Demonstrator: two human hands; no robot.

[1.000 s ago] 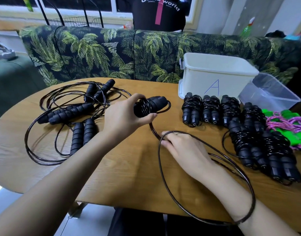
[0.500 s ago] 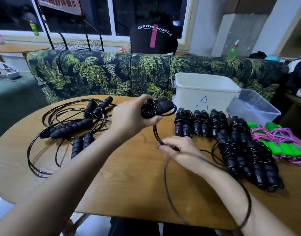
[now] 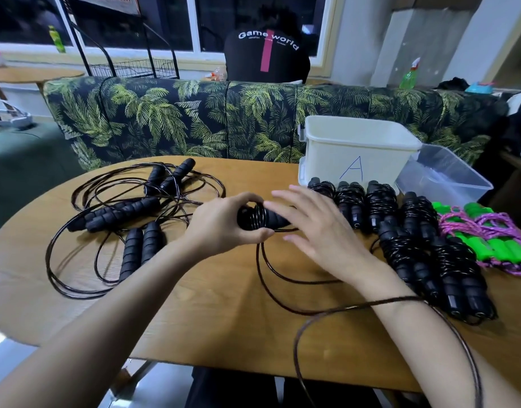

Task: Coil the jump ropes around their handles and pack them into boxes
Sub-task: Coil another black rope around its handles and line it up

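Note:
My left hand (image 3: 224, 228) grips a pair of black jump rope handles (image 3: 260, 219) above the middle of the wooden table (image 3: 194, 313). Several turns of black rope are wound round them. My right hand (image 3: 318, 231) hovers just right of the handles with its fingers spread; whether it touches the rope is hidden. The rope's loose length (image 3: 283, 278) hangs from the handles, loops over the table and crosses my right forearm. Uncoiled black ropes (image 3: 129, 213) lie tangled at the left. Several coiled black ropes (image 3: 415, 245) lie in rows at the right.
A white box marked "A" (image 3: 353, 148) stands at the back right, a clear box (image 3: 445, 175) beside it. Green-handled ropes with pink cord (image 3: 489, 242) lie at the far right. A leaf-patterned sofa (image 3: 194, 119) runs behind the table; a person sits beyond it.
My right hand rose from the table up to the handles, carrying the rope with it. The loose loop has shrunk and now drapes over my right forearm.

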